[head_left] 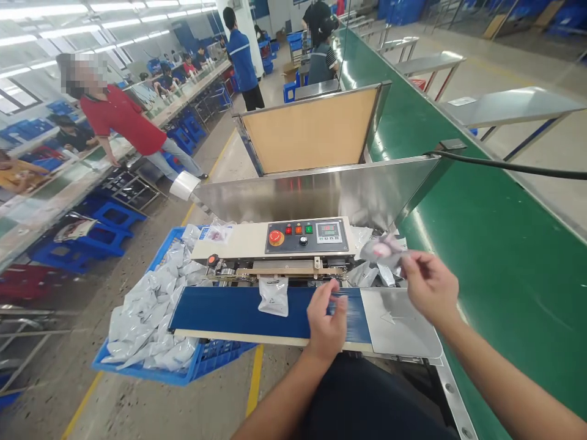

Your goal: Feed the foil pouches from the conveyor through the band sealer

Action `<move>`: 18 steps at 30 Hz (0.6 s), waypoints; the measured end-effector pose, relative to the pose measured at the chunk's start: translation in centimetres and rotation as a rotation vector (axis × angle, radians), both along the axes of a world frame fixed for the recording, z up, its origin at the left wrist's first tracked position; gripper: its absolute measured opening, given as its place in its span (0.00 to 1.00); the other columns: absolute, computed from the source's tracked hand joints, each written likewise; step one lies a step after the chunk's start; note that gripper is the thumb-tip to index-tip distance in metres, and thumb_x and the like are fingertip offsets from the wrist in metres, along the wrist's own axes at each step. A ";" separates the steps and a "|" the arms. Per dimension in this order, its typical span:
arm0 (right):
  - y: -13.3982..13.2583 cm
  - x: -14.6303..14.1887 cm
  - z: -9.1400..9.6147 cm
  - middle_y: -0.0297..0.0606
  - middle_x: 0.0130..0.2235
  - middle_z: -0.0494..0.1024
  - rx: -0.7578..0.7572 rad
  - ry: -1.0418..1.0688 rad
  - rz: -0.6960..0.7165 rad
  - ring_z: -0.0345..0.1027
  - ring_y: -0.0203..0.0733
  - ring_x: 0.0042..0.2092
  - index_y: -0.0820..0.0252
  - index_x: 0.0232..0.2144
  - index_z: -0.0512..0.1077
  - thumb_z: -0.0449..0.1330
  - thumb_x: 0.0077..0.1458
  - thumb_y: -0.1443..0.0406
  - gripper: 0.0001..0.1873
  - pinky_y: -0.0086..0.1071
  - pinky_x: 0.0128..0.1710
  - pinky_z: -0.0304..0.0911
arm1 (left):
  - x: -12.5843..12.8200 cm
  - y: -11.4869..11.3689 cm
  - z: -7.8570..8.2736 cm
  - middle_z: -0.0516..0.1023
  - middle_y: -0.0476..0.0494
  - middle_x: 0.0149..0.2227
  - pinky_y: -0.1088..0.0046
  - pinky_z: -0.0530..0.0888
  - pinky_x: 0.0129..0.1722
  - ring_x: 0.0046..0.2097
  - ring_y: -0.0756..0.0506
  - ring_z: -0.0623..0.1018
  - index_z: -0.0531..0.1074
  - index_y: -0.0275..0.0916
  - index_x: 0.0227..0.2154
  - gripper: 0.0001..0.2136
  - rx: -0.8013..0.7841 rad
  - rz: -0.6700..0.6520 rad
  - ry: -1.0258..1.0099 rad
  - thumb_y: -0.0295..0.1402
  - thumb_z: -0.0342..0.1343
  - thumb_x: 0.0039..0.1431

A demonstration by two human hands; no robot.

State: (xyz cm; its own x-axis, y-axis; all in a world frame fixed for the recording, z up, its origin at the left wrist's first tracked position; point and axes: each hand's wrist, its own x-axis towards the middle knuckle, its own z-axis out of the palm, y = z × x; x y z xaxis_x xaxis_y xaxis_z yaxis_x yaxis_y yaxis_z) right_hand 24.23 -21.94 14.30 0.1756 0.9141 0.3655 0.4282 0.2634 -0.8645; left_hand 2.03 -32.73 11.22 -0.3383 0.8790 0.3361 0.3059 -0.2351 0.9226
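Note:
My right hand (431, 284) pinches a small silvery plastic pouch (380, 250) by its edge, above the right end of a band sealing machine (238, 238). The pouch is blurred by motion. Over the blue conveyor belt (215, 308), my left hand (326, 321) has its thumb and fingers apart with nothing between them. To the left of that hand, another pouch (274, 297) hangs from the sealing strip with its lower part on the belt. More pouches (362, 275) lie behind the machine's right end, partly hidden by my right hand's pouch.
A blue crate (183, 374) heaped with pouches (147, 311) stands left of the machine. A metal plate (403, 324) extends the belt to the right. Beyond runs a long green conveyor (495, 256). A metal panel (298, 192) rises behind. A person in red (126, 122) stands at left.

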 end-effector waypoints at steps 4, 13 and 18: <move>-6.7 -2.1 -0.1 0.34 0.24 0.76 -0.227 0.188 0.191 0.70 0.42 0.25 0.54 0.38 0.77 0.65 0.63 0.37 0.27 0.34 0.26 0.68 | 2.9 1.8 0.4 0.85 0.33 0.58 0.54 0.80 0.62 0.59 0.34 0.84 0.83 0.40 0.58 0.21 -0.052 -0.177 -0.047 0.47 0.58 0.74; -6.6 -1.5 -3.1 0.35 0.24 0.75 -0.565 0.334 0.022 0.65 0.41 0.26 0.55 0.34 0.78 0.72 0.48 0.36 0.30 0.34 0.26 0.63 | 3.4 2.5 -1.7 0.67 0.49 0.18 0.72 0.69 0.30 0.26 0.47 0.70 0.70 0.40 0.15 0.26 -0.463 -0.167 -0.354 0.50 0.63 0.63; -3.8 -2.8 -5.7 0.33 0.21 0.73 -0.725 0.449 0.012 0.62 0.38 0.24 0.60 0.33 0.79 0.76 0.40 0.41 0.31 0.32 0.24 0.57 | 2.8 4.5 -4.3 0.66 0.52 0.18 0.74 0.64 0.27 0.25 0.49 0.68 0.72 0.38 0.18 0.23 -0.622 -0.019 -0.567 0.53 0.69 0.53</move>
